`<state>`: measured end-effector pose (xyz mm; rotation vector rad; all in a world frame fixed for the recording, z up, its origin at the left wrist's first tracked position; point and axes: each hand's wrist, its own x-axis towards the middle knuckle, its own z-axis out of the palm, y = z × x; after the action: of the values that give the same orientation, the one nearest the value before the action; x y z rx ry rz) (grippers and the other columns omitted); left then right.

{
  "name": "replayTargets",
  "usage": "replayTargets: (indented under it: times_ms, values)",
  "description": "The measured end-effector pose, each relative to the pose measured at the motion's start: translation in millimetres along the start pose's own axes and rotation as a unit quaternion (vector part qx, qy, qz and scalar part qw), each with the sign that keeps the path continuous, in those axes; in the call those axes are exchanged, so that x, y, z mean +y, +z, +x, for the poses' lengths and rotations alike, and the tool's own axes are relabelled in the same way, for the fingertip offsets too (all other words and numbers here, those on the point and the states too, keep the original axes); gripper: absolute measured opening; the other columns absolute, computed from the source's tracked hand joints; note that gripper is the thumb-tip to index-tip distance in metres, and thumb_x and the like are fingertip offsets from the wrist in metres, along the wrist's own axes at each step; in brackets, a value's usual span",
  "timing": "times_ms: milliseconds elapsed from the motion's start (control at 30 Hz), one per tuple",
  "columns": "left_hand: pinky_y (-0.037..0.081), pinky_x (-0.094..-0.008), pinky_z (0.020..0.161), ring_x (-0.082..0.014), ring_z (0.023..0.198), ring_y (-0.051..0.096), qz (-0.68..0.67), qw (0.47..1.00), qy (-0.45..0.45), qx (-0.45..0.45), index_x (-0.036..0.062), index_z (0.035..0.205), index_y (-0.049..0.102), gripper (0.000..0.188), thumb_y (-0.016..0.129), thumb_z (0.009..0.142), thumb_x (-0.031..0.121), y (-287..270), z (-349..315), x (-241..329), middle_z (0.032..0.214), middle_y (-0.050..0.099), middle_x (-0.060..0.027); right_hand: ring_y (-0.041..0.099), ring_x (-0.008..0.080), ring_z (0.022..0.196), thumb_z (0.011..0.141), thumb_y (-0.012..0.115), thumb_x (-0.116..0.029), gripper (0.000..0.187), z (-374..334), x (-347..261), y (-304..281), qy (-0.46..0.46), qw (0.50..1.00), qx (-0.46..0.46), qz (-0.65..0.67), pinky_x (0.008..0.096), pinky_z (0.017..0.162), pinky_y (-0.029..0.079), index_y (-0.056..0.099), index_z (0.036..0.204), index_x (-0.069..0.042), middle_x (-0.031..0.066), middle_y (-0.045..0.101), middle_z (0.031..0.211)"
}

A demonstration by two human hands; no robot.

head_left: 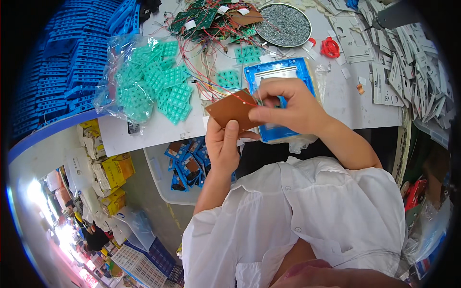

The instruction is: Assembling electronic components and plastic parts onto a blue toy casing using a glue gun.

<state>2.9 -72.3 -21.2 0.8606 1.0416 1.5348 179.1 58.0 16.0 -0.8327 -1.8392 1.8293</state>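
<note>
Two hands are busy up over the front of the table (pixel 192 132). The left hand (pixel 223 144) holds a brown board (pixel 228 113) from below, with its thumb on the flat face and its fingers tucked behind. The board is tilted, up off the table, just in front of the blue frame (pixel 303 69). The right hand (pixel 293 105) has its thumb and fingers drawn in at the board's right side, and they look to be pinching the red wires (pixel 241 101) there. The fingers hide the wire ends, so I cannot tell if those are joined to the board. Some wires run across the board and back toward a messy heap of green boards (pixel 204 19). To me, the step in hand looks like sorting out the wires on this board. The next move calls for a still left hand and a soft, careful pinch with the right, because thin wires can snag or pull loose. The blue frame lies flat, partly under the right hand. Green pads (pixel 175 103) lie to the left, some in a clear bag (pixel 113 60). A round dish (pixel 286 46) of small grey bits sits behind the frame, near a red roll (pixel 330 47).
</note>
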Motion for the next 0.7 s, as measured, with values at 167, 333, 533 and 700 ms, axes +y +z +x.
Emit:
replayTargets:
  times_ms: [167, 333, 533, 700]
  values:
    - [0.065, -0.0311, 0.062, -0.0312, 0.100, 0.074, -0.031, 0.998, -0.002, 0.049, -0.0035, 0.142, 0.040, 0.038, 0.044, 0.110, 0.017, 1.4, 0.3, 2.9, 0.124, 0.065, -0.0226, 0.058, 0.0042, 0.080, 0.091, 0.077, -0.015, 0.017, -1.4, 21.6, 10.9, -0.055, 0.965, 0.144, 0.212, 0.0224, 0.071, 0.047, 0.072, 0.095, 0.001, 0.0009, 0.069, 0.087]
    - [0.063, -0.0299, 0.056, -0.0288, 0.091, 0.074, -0.075, 0.995, -0.010, 0.069, -0.0036, 0.140, 0.041, 0.036, 0.044, 0.109, 0.016, -5.5, 4.8, 4.9, 0.120, 0.067, -0.0243, 0.062, 0.0114, 0.074, 0.089, 0.076, -0.009, 0.010, -43.6, 35.6, 12.8, -0.070, 0.986, 0.145, 0.033, 0.0270, 0.066, 0.048, 0.074, 0.092, 0.000, 0.0054, 0.070, 0.083]
    - [0.060, -0.0260, 0.058, -0.0242, 0.089, 0.073, -0.007, 0.999, -0.042, -0.020, -0.0059, 0.138, 0.042, 0.034, 0.042, 0.108, 0.010, 2.4, -10.6, 13.1, 0.117, 0.068, -0.0222, 0.063, 0.0274, 0.070, 0.080, 0.082, -0.007, 0.020, -102.9, 39.2, -12.1, -0.178, 0.974, -0.072, -0.118, 0.0357, 0.064, 0.049, 0.077, 0.099, -0.003, 0.0111, 0.071, 0.087]
    - [0.056, -0.0229, 0.061, -0.0182, 0.088, 0.072, 0.116, 0.989, -0.017, -0.088, -0.0077, 0.128, 0.051, 0.026, 0.045, 0.106, 0.006, 13.2, -19.7, 22.8, 0.110, 0.071, -0.0179, 0.069, 0.0269, 0.095, 0.073, 0.086, -0.024, 0.056, -169.1, -4.0, -120.3, 0.011, 0.974, -0.091, -0.209, 0.0363, 0.085, 0.052, 0.070, 0.122, 0.000, 0.0130, 0.073, 0.103]
